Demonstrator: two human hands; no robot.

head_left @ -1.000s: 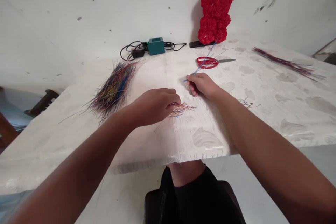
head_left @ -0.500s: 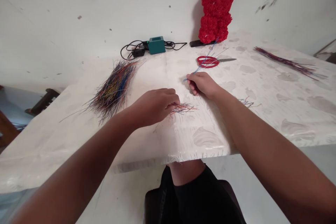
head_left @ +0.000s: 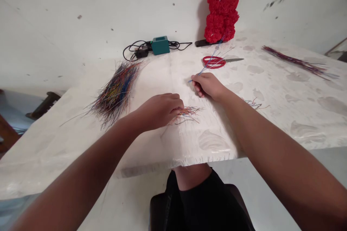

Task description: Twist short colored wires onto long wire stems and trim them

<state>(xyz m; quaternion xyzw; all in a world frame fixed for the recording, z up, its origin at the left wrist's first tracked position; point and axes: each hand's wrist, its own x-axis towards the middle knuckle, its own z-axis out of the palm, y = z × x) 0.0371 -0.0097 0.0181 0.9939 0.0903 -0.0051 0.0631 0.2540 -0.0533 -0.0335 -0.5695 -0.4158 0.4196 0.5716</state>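
My right hand (head_left: 206,85) is closed in a pinch on a few thin blue and pale wires (head_left: 215,52), whose long ends fan out away from me over the scissors. My left hand (head_left: 165,110) is curled, fingertips down, at a small pile of short multicoloured wires (head_left: 191,112) near the table's front. The fingers look closed on that pile's left side, but their tips are hidden. Left of it lies a thick bundle of coloured wires (head_left: 116,92). Red-handled scissors (head_left: 214,62) lie beyond my right hand.
A teal box (head_left: 161,45) with black cables stands by the wall. Red artificial flowers (head_left: 222,9) stand behind a black phone-like object (head_left: 202,43). Another wire bundle (head_left: 295,60) lies at the far right, and loose wire bits (head_left: 255,104) lie beside my right forearm.
My left hand has shifted slightly towards me at the small pile, and the pile's wires have spread a little. My right hand keeps its pinch on the wires. The view has tilted slightly.
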